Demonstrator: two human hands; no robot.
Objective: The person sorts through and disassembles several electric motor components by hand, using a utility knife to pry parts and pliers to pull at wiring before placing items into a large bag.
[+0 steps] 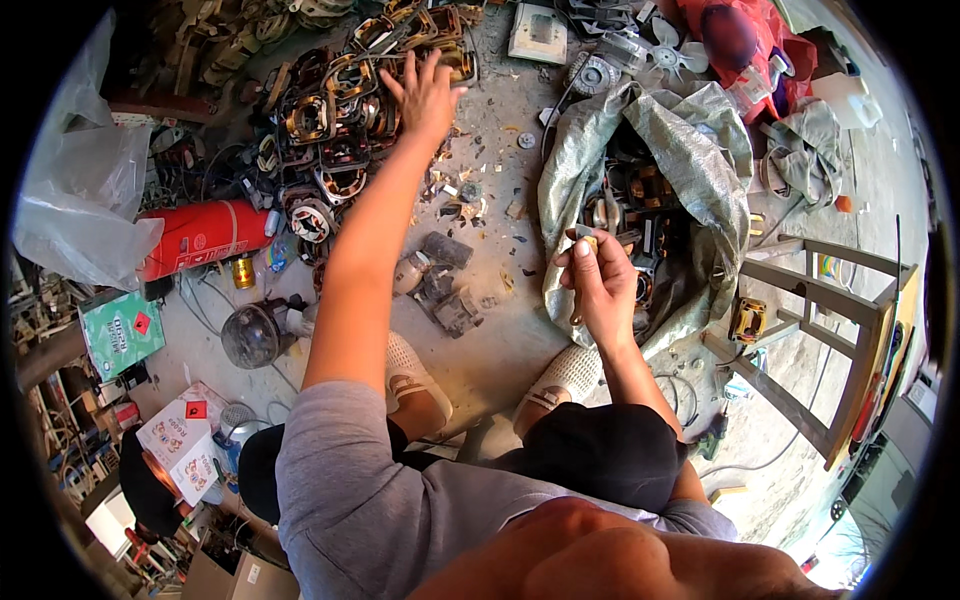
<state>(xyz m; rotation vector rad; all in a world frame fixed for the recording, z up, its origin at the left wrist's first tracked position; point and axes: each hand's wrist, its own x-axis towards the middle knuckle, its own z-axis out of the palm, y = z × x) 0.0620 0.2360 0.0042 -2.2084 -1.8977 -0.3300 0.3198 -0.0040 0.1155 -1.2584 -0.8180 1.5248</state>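
My left hand (pixel 425 100) reaches far forward with fingers spread over a heap of motor stators (pixel 345 125), with copper windings and dark steel cores. Whether its fingertips touch a stator, I cannot make out. Closer in, my right hand (pixel 603 285) is closed on a small hand tool (pixel 582 233) with a flat metal tip; most of it is hidden in the fingers. This hand is in front of an open silvery woven sack (pixel 690 130), which holds more stators (pixel 650 185).
Broken motor parts (pixel 455 310) and scattered chips lie between my feet and the heap. To the left are a red cylinder (pixel 205 240) and a dark round lamp-like thing (pixel 255 335). A wooden stool (pixel 815 290) lies on the right. A metal fan (pixel 665 55) sits beyond the sack.
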